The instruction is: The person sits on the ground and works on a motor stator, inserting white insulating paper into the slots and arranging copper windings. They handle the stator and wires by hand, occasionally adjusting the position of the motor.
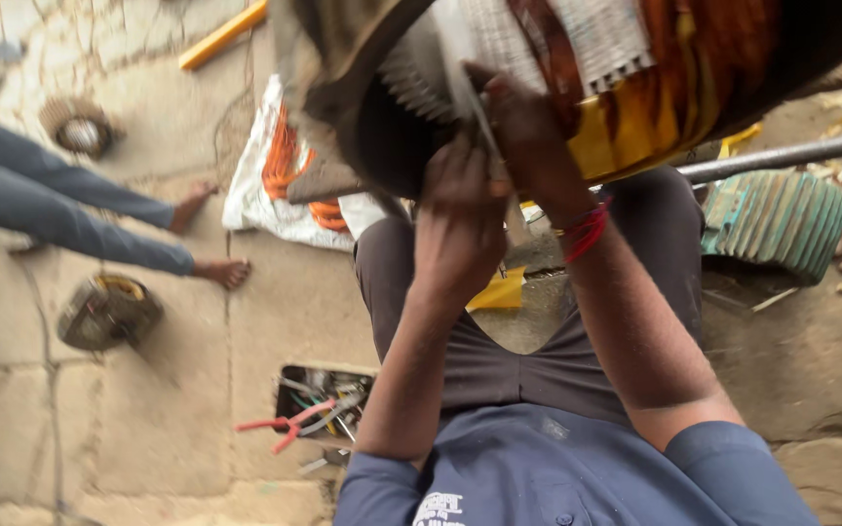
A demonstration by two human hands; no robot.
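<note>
Copper-wound and steel-toothed, the motor stator (577,88) above the person's lap looks heavy and rigid, best steadied by its rim, while the left hand (460,219) and right hand (528,127) pinch a thin strip (475,107) against its slots.

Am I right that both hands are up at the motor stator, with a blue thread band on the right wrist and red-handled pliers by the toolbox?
Not quite: the head view shows the thread band on the right wrist is red. Both hands, left hand and right hand, are up at the motor stator, and red-handled pliers lie by the toolbox.
</note>
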